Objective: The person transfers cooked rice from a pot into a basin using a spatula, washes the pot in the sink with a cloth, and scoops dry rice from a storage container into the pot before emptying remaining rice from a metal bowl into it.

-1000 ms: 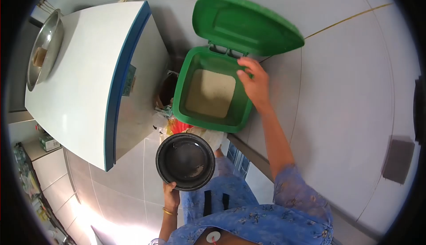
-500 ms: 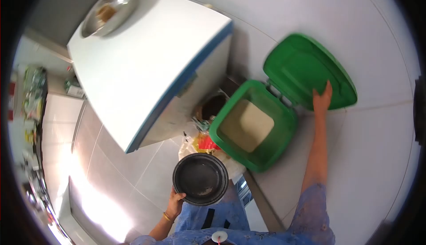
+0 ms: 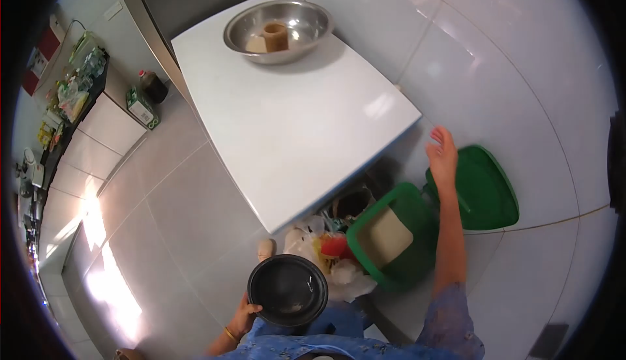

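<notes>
My left hand grips a round black bowl by its rim, thumb on the near edge. The bowl is held level in front of my body, with a few pale specks inside. My right hand is raised with nothing in it, fingers apart and slightly bent. It hovers beside the green lid, which hangs folded back from the green bin. A pale, flat-surfaced filling lies in the bin; its kind is too small to tell. My right forearm covers part of the bin and lid.
A white-topped cabinet carries a steel basin holding a brown cylindrical cup and a pale block. Plastic bags and a dark container crowd the bin. At left stand a counter, a green box and a dark bottle.
My right hand has left the green lid and risen toward the white cabinet's corner. The lid stays open. My view has turned, bringing the steel basin fully into sight. My left hand keeps the bowl.
</notes>
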`<move>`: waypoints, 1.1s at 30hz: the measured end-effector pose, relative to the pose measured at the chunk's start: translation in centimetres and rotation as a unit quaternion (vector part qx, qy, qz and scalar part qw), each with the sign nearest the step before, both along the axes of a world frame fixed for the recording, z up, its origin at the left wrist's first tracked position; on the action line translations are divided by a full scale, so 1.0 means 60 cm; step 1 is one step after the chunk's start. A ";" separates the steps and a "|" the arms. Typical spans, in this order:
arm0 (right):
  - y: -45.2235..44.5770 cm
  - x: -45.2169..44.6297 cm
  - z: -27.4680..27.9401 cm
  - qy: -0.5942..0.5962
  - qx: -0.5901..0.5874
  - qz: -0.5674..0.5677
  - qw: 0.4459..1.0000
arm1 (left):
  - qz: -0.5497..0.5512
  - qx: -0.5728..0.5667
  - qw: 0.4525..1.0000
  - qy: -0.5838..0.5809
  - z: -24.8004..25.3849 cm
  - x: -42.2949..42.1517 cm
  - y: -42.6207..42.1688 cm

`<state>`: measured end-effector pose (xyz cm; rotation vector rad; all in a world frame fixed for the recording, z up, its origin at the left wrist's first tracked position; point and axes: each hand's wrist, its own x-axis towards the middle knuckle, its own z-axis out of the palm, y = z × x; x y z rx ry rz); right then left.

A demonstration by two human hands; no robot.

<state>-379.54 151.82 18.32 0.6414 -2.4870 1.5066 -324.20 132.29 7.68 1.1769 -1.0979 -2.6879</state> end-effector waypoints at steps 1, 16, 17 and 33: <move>-0.076 0.004 0.021 0.011 -0.015 0.037 0.999 | 0.002 0.000 1.000 0.008 0.000 0.008 -0.038; -0.840 -0.168 0.041 -0.191 0.118 0.053 0.973 | 0.148 -0.002 0.989 0.001 -0.003 0.064 -0.498; -0.851 -0.188 0.015 -0.191 0.119 0.048 0.973 | 0.111 0.024 0.994 0.001 -0.015 0.074 -0.517; -0.574 -0.108 0.179 -0.178 -0.380 0.071 0.905 | 0.110 0.028 0.972 0.204 0.138 -0.257 -0.587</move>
